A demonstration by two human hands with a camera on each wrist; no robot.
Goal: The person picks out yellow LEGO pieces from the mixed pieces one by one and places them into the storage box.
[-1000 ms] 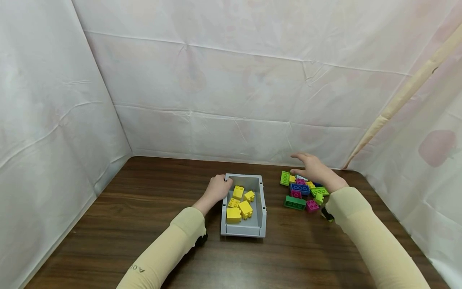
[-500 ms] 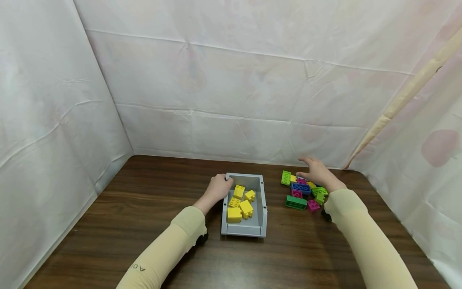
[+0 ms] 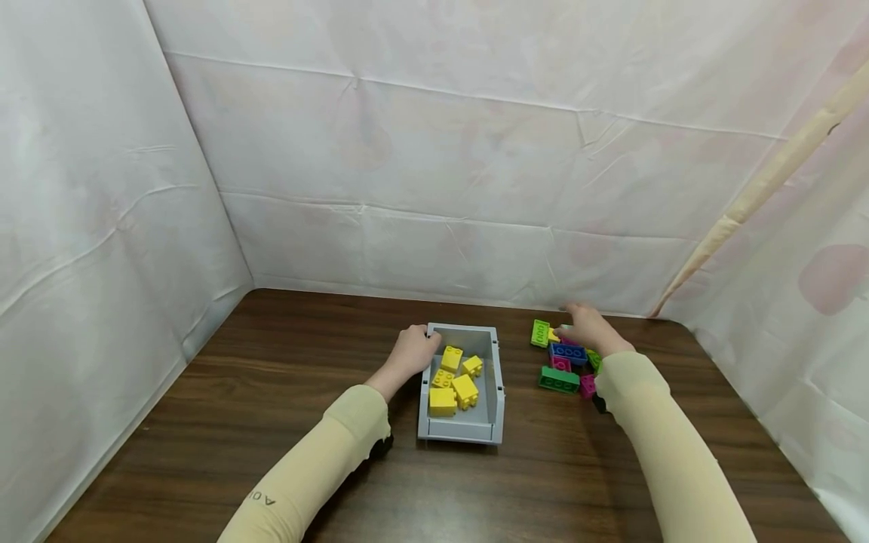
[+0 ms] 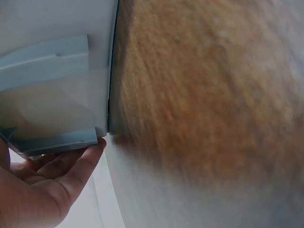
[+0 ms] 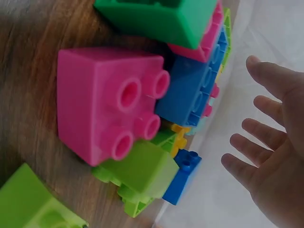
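Note:
My left hand grips the far left corner of a grey plastic bin. In the left wrist view its fingers lie along the bin's end wall. Several yellow toy bricks lie inside the bin. My right hand hovers over the far side of a pile of coloured toy bricks, its fingers spread and holding nothing in the right wrist view. The pile has a dark green brick, a blue brick, a pink brick and a lime brick. My hand and sleeve hide part of it.
The brown wooden table carries the bin in the middle and the pile to its right. A white cloth hangs behind the table's far edge and along both sides. A small yellow brick sits among the pile.
My right hand has moved slightly over the pile, down toward the bricks, and its sleeve has swung left. The left hand still grips the bin, which has stayed in place.

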